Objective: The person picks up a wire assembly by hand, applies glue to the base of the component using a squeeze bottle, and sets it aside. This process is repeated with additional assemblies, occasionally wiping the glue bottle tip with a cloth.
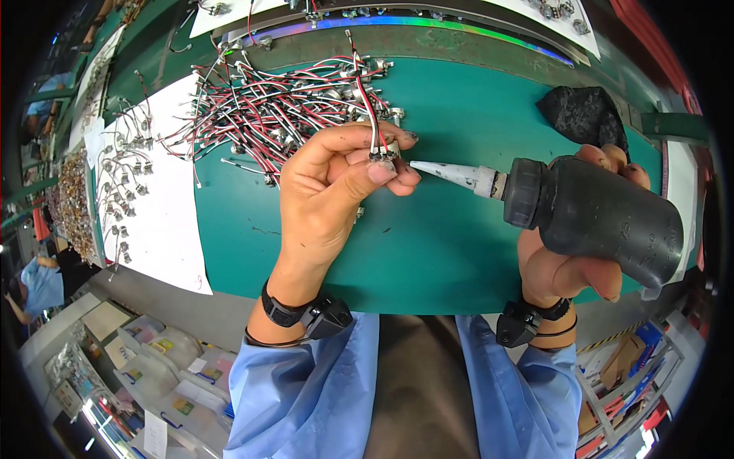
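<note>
Between thumb and fingers, my left hand (pixel 329 180) pinches a small metal potentiometer (pixel 385 151) with red, black and white wires rising from it. My right hand (pixel 566 256) grips a black squeeze bottle (pixel 612 218), tilted on its side. The bottle's pale tapered nozzle (pixel 455 176) points left, its tip a little apart from the potentiometer and close to my left fingertips. Behind my left hand lies a tangled pile of wired potentiometers (pixel 260 103) on the green mat (pixel 428 260).
On the left, a white paper sheet (pixel 172 222) carries several wired parts in rows. A black cloth (pixel 585 115) lies at the far right of the mat. Clear plastic bins (pixel 164 375) stand below at the left. A metal ledge (pixel 459 46) runs along the back.
</note>
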`<state>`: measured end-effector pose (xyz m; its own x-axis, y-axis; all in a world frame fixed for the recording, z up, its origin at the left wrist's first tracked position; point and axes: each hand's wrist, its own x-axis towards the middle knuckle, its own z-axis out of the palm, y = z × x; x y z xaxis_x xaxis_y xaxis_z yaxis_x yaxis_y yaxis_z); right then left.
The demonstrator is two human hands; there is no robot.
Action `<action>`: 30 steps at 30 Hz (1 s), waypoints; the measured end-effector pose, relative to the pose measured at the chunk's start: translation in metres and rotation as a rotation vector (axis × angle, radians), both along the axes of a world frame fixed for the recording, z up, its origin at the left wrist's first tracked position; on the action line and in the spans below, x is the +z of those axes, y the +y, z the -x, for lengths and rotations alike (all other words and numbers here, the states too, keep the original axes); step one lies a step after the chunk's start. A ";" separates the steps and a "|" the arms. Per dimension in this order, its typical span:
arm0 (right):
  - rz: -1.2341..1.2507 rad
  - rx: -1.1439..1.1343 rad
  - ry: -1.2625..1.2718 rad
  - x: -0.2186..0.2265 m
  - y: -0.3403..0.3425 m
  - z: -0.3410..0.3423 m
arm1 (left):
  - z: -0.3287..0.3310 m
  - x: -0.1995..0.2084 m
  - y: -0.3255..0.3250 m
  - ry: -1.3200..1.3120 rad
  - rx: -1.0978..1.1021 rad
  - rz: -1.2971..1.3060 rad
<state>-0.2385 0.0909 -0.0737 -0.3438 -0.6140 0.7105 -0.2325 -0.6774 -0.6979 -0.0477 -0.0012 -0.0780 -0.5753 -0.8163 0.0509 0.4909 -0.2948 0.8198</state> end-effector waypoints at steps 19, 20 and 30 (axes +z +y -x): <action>0.063 0.092 -0.002 -0.002 -0.005 -0.003 | 0.002 -0.003 0.002 -0.120 0.077 0.200; 0.051 0.076 0.028 -0.002 -0.005 -0.002 | 0.002 -0.003 0.002 -0.117 0.079 0.201; 0.071 0.039 -0.020 -0.005 -0.007 -0.005 | 0.003 -0.005 0.002 -0.113 0.088 0.211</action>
